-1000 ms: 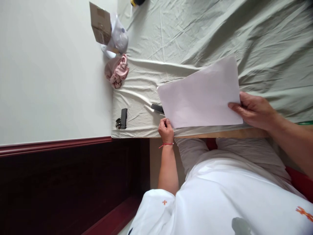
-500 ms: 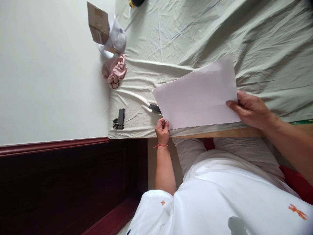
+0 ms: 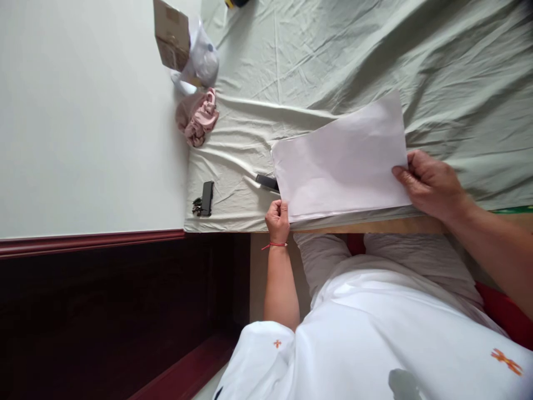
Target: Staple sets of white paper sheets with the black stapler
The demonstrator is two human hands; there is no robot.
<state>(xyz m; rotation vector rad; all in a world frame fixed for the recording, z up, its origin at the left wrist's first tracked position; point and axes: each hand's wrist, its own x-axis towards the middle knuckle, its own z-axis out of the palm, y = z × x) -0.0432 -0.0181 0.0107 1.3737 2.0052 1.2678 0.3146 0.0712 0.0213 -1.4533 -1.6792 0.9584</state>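
Several white paper sheets (image 3: 341,161), stacked with edges slightly offset, are held between my two hands over the front of the cloth-covered surface. My left hand (image 3: 277,220), with a red string at the wrist, pinches their lower left corner. At the right edge my right hand (image 3: 431,183) grips them, thumb on top and the other fingers underneath. A dark object (image 3: 267,183) lies on the cloth, its right end hidden behind the paper's left edge.
On the pale green cloth (image 3: 308,66), a black case (image 3: 207,198) with keys lies near the left front corner. Pink fabric (image 3: 200,118), a white plastic bag (image 3: 205,58) and a cardboard box (image 3: 172,36) line the wall. A yellow and black item (image 3: 236,3) is at the top.
The sheets' upper left corner has shifted right and the stack lies straighter, with several edges now showing at the left. My right hand has moved slightly right. The view has shifted a little.
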